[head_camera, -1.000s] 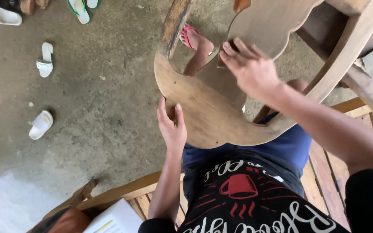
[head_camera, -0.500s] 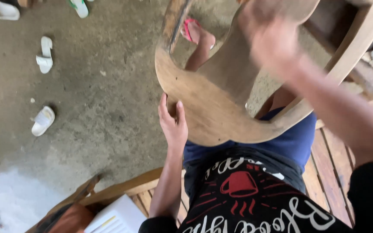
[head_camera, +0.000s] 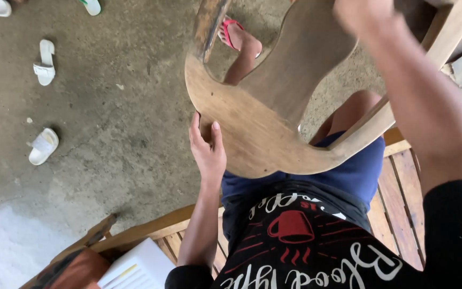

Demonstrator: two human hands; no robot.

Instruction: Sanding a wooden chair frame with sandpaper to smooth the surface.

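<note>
A curved wooden chair back (head_camera: 252, 128) with a shaped middle splat (head_camera: 300, 64) leans over my lap. My left hand (head_camera: 207, 151) presses on the left edge of its rounded top rail, fingers spread along the wood. My right hand (head_camera: 363, 13) is raised at the top edge of the view, over the upper part of the splat; it looks blurred and whether it holds anything is unclear. My foot in a red flip-flop (head_camera: 236, 38) shows through the gap in the chair back.
I sit on a slatted wooden bench (head_camera: 402, 176). White sandals (head_camera: 44, 61) (head_camera: 43, 145) lie on the concrete floor at the left. A white book-like object (head_camera: 137, 267) rests on the bench at the lower left, beside a brown item (head_camera: 73, 273).
My right hand has swept up along the splat from its lower part to the top edge of the view. The left hand has stayed on the rail. The view has shifted slightly.
</note>
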